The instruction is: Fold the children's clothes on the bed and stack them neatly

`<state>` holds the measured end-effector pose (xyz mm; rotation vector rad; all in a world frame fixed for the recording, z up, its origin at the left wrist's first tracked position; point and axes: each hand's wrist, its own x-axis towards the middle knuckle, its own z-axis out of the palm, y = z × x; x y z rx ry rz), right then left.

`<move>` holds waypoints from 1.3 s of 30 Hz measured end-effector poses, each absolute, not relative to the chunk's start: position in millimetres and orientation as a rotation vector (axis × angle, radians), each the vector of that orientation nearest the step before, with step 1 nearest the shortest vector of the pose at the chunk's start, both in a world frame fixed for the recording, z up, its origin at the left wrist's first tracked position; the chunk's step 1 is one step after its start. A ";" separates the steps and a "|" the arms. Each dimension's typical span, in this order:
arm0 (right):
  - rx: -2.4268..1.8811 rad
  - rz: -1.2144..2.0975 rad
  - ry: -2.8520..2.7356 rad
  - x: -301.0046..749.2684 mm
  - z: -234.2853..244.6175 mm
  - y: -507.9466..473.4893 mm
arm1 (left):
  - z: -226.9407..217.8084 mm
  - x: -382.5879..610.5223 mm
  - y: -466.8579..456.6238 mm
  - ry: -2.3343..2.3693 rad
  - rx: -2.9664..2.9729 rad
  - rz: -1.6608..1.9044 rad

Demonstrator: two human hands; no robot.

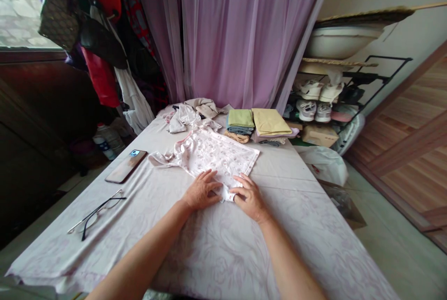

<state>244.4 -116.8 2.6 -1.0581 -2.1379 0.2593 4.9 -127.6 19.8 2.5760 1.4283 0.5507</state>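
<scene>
A small printed baby garment lies on the cloth-covered table, its length running away from the person, one sleeve trailing left. The left hand, nearer that sleeve, and the right hand rest palm-down at its near end, fingers half curled, forearms angled inward. Whether they pinch the white fold between them, I can't tell.

Daylight from the glaring window lights the scene softly, with fisheye bending along the frame edges
</scene>
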 end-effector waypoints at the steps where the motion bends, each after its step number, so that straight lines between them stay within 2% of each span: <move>1: -1.050 0.256 -2.146 242.6 3.5 -118.1 | 19.9 4.9 -128.4 1.426 2.577 0.543; 6: -0.958 0.269 -2.194 239.4 3.9 -119.8 | 22.6 5.7 -132.9 1.426 2.593 0.542; 11: -0.892 0.419 -2.128 244.6 4.2 -117.1 | 23.5 4.5 -134.5 1.482 2.579 0.559; 17: -0.939 0.456 -2.164 245.5 11.6 -122.5 | 18.8 -5.1 -130.5 1.639 2.496 0.662; 27: -0.959 0.477 -2.242 246.8 14.4 -124.1 | 24.2 -4.5 -131.3 1.477 2.461 0.764; 39: -0.916 0.474 -2.180 245.4 12.9 -118.8 | 38.6 -117.5 -92.5 2.105 2.412 0.601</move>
